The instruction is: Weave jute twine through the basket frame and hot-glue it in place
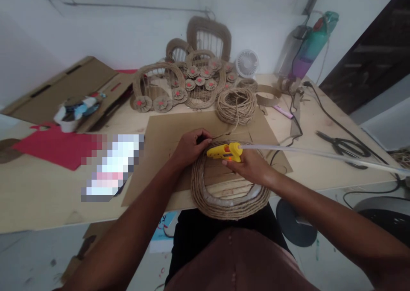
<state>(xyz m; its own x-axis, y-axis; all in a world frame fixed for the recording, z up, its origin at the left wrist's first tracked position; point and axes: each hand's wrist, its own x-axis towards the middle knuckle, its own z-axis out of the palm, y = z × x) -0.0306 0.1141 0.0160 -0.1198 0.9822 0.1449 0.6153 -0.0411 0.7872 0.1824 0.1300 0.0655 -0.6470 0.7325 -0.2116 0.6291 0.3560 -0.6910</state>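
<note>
A jute-wrapped oval frame lies at the table's near edge, over my lap. My right hand is closed on a yellow glue gun, its nozzle pointing left at the frame's top rim. A long clear glue stick sticks out of the gun to the right. My left hand is closed in a pinch at the frame's top left rim, seemingly on the jute cord, right beside the nozzle.
A brown cardboard sheet lies under the frame. Behind it sit a coil of jute rope and jute baskets with flower discs. Red paper lies left; scissors, black cables and a small white fan are to the right.
</note>
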